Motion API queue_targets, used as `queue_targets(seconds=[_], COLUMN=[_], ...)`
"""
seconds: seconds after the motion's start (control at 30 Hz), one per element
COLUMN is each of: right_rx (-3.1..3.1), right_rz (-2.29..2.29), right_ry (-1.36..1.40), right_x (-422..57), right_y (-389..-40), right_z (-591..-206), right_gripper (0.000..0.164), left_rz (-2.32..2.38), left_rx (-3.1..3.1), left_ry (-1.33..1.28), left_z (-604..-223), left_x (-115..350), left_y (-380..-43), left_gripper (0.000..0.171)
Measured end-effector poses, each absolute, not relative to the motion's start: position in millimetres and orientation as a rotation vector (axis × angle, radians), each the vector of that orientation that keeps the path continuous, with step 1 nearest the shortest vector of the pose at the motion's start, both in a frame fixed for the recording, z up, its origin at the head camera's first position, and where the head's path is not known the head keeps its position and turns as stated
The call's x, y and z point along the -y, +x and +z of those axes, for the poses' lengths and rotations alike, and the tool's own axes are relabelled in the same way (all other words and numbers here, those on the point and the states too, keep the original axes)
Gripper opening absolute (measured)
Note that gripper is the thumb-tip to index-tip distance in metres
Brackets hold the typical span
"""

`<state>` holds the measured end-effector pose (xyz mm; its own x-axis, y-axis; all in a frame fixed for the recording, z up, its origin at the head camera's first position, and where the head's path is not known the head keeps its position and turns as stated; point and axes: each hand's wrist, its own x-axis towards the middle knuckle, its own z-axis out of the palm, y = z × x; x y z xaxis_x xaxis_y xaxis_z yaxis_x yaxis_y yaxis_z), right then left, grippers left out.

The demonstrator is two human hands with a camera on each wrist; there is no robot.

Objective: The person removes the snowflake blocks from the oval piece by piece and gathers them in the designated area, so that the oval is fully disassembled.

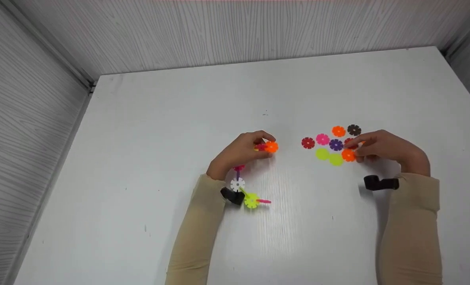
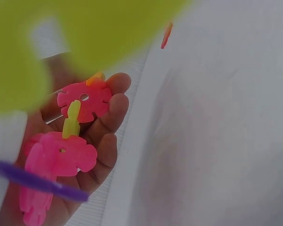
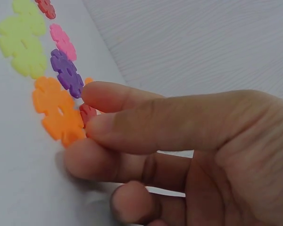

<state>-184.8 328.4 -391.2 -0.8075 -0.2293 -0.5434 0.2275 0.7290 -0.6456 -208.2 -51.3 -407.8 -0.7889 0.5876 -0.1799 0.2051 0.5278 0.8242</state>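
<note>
My left hand (image 1: 247, 149) grips one end of a chain of interlocked flower-shaped plastic discs. An orange disc (image 1: 271, 147) shows at its fingertips in the head view. In the left wrist view, pink discs (image 2: 85, 101) and a yellow one (image 2: 71, 120) lie against the curled fingers. The chain runs under the wrist, past a white disc (image 1: 237, 184) to a yellow-green disc (image 1: 252, 200). Over the loose discs, my right hand (image 1: 381, 148) has its fingers loosely bent and apart. Its fingertips are right at the edge of a loose orange disc (image 3: 59, 110), overlapping a red one (image 3: 87, 113).
Loose discs lie flat left of the right hand: a red (image 1: 308, 143), a pink (image 1: 322, 139), a purple (image 1: 336, 145), two yellow-green (image 1: 322, 154), an orange (image 1: 338, 131) and a dark brown one (image 1: 354, 130). The white table (image 1: 139, 158) ends at wood-grain panels (image 1: 235, 31).
</note>
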Motion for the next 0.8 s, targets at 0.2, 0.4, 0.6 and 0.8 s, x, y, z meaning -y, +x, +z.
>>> queue_targets(seconds=[0.2, 0.4, 0.6, 0.8], right_rx=[-2.432, -2.571, -2.641, -2.663], right_rz=[-1.028, -1.096, -1.108, -1.136], right_ry=[-0.043, -0.062, -0.091, -0.123], right_x=[-326, -310, -286, -264], right_y=[-185, -186, -189, -189], right_z=[-384, -377, -376, -373], right_gripper=[0.037, 0.039, 0.04, 0.039], left_rz=[1.182, 1.158, 1.115, 1.148], left_rx=[-2.318, -2.305, -2.326, -2.311], left_ry=[0.635, 0.626, 0.659, 0.653], left_z=[-408, -408, -408, -410], left_x=[52, 52, 53, 52], left_y=[-208, -208, -208, -209], left_gripper=[0.035, 0.038, 0.041, 0.039])
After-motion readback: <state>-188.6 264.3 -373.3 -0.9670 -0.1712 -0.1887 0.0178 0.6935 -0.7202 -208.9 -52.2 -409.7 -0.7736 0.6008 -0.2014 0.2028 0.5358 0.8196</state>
